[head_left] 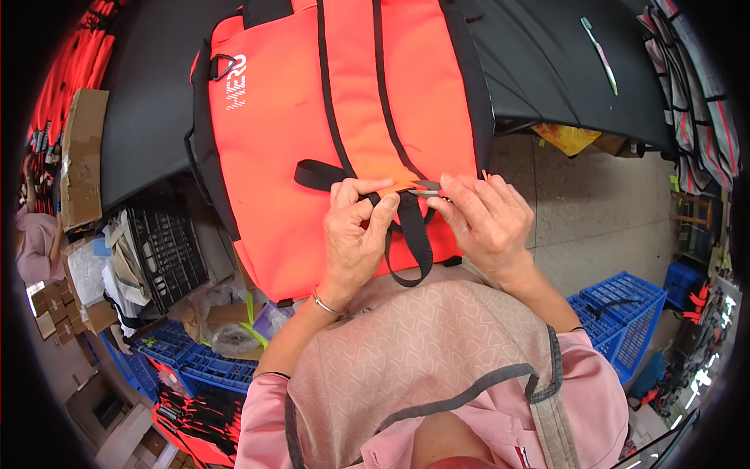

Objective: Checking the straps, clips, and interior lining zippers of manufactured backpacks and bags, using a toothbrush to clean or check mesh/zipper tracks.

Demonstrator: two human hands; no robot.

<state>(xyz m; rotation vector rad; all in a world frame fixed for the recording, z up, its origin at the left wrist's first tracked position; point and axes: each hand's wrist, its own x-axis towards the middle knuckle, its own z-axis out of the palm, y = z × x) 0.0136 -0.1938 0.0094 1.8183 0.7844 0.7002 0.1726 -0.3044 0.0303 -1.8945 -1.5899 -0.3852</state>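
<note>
A bright orange-red bag [273, 164] with black side panels lies on the black-covered table. Down its face runs a padded shoulder strap [351, 94] edged in black. My left hand [350, 234] pinches the strap's lower end between thumb and fingers. Black webbing [414, 242] hangs from that end in a loop, and another black loop [316, 175] sticks out to the left. In my right hand [494, 223] is a pair of small thread snips [426, 188], their metal blades against the strap end beside my left fingertips. My right palm hides the snips' grip.
A toothbrush [600, 59] lies on the table [539, 70] at the far right. Blue plastic crates [625, 305] stand at the lower right and lower left. A black crate [166, 254] and cardboard [84, 156] flank the left side. Striped bags [691, 102] hang at right; another person [39, 242] is far left.
</note>
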